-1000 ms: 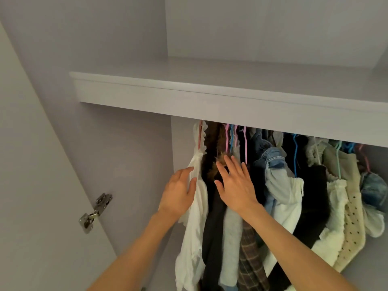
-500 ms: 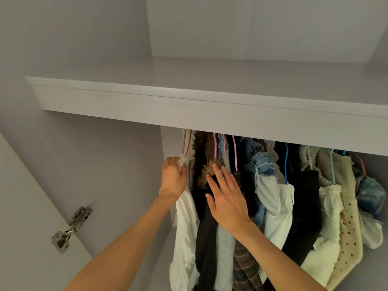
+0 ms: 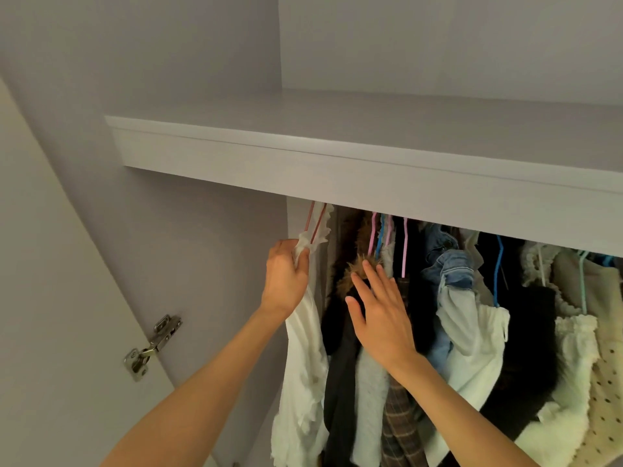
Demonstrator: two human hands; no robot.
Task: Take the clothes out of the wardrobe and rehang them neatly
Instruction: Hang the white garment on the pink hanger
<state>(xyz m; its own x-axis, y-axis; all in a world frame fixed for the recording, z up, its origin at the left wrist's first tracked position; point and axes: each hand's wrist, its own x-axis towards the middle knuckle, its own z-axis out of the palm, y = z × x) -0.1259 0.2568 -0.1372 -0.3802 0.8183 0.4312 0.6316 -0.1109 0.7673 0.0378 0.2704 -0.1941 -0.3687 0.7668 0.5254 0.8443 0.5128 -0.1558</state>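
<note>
A white ruffled garment (image 3: 303, 358) hangs at the far left of the wardrobe on a pink hanger (image 3: 315, 224). My left hand (image 3: 285, 274) grips its ruffled shoulder just below the hanger's neck. My right hand (image 3: 377, 311) lies flat with straight fingers against the dark fur-trimmed coat (image 3: 357, 267) beside it, holding the other clothes to the right. Further right hang a denim piece (image 3: 448, 264), a white top (image 3: 472, 342), a black garment (image 3: 526, 318) and a cream dotted one (image 3: 603, 375). The rail is hidden behind the shelf.
A thick white shelf (image 3: 337, 163) runs across just above the hangers. The wardrobe's side wall (image 3: 188, 251) is close on the left. The open door with a metal hinge (image 3: 151, 347) stands at lower left.
My left hand has climbed from the white garment's side to its shoulder and closed on it. My right hand has stayed flat on the dark coat. The view shifted slightly.
</note>
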